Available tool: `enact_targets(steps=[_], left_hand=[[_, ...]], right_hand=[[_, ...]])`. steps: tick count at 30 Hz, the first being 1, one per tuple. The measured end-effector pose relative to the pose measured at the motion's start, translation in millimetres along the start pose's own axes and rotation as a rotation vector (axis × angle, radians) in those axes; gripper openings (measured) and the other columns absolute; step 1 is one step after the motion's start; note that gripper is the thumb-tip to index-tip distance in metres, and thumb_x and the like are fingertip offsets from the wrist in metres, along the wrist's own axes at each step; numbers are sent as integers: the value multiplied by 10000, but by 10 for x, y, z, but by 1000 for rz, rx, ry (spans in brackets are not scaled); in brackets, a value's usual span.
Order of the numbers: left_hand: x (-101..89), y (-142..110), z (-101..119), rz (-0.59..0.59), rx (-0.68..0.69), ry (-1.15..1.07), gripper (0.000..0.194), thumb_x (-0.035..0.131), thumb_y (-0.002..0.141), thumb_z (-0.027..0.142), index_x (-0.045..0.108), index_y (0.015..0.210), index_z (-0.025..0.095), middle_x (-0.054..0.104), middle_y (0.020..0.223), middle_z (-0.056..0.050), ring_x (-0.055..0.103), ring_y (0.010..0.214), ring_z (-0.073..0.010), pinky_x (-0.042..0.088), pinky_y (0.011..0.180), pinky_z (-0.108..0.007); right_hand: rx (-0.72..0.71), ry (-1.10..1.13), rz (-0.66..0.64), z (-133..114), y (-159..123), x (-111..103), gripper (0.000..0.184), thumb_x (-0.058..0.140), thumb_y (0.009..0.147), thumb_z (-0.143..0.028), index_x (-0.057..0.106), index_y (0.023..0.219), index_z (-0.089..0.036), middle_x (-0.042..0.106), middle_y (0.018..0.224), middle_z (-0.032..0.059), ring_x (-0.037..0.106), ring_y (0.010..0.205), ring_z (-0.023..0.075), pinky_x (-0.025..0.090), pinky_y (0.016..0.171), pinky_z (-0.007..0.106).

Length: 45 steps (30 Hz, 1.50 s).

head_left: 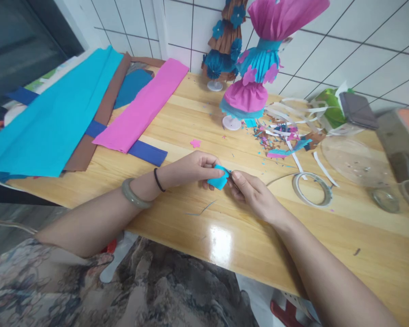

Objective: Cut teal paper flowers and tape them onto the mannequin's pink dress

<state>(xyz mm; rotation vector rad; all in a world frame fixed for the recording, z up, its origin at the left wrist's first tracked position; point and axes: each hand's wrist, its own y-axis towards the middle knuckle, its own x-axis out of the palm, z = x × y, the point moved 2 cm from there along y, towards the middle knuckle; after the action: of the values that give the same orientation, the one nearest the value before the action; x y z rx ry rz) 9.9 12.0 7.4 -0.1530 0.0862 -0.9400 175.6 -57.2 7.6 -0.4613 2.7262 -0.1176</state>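
In the head view, the left hand (199, 169) was near the middle of the table (266, 254), its thumb laid over a small turquoise paper piece (218, 182) and its fingers curled behind, so the paper was pinched between them. Just to the right, the right hand (254, 193) had its thumb and fingers closed around a small dark tool (229, 175); most of it was covered, and I could not tell for certain whether it was a pair of scissors. Its visible end met the right edge of the paper.

The left thumb sat close to that end, so a slip of the tool could nick the thumb or tear the paper, which looked thin and soft. A loose pinch might let the piece turn and spoil its edge.

A pink paper flower (195, 143) lay on the far side of the hands. It looked light enough for a brushing sleeve or a draught to shift it. Farther right was a heap of scraps (279, 134), where a dropped piece could get lost among similar colours. A thin dark wire (201, 211) lay on the near side and might catch on a wrist. The tape roll (296, 188) rested well to the right.
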Motion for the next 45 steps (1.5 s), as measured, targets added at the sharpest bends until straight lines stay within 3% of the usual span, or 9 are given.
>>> enact_targets(steps=[29,45], left_hand=[[-24,-15,33,44,-12,4,240,600,814,319,574,709,105,591,597,3,575,557,-77,473,533,-179],[-41,-17,22,57,48,38,249,566,845,340,578,746,112,590,634,7,566,575,-68,465,564,-179]], right_hand=[[21,9,-5,-3,-8,-11,439,298,947,-539,438,725,-187,340,574,-49,299,510,97,252,490,251],[21,-7,-12,-8,-2,-18,439,296,948,-537,436,724,-186,342,573,-51,302,513,96,252,493,246]])
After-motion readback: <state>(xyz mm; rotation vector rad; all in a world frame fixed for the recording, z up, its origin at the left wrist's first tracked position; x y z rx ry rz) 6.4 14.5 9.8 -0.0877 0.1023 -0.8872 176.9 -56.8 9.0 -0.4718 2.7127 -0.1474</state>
